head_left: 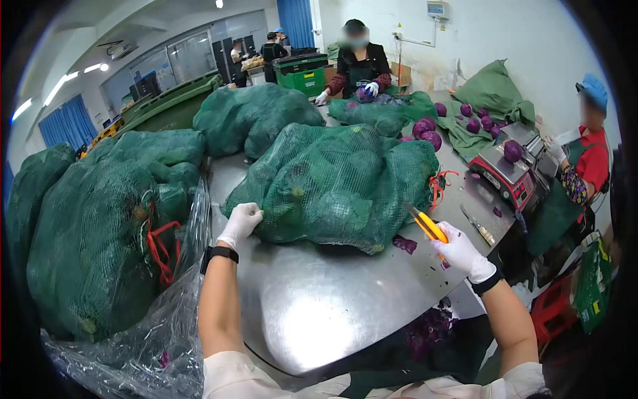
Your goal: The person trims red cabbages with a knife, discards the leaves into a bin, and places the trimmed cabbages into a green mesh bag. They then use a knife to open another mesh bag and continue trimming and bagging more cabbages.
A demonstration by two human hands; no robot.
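Observation:
A full green mesh sack (332,186) lies across the metal table (319,299), its neck tied with red string (438,188) on the right. My left hand (242,223), in a white glove, is closed on the sack's lower left corner. In my gloved right hand (460,251) is a yellow cutter (430,226), its dark tip pointing up and left beside the sack's right end, below the red string. A purple leaf scrap (404,244) lies on the table between the sack and my right hand.
More mesh sacks (100,233) stand at left. A knife (480,226) lies right of my right hand, near a red scale (502,181) bearing a purple cabbage (512,151). Co-workers stand across the table (362,63) and at right (588,153). Cabbages (425,130) lie behind the sack.

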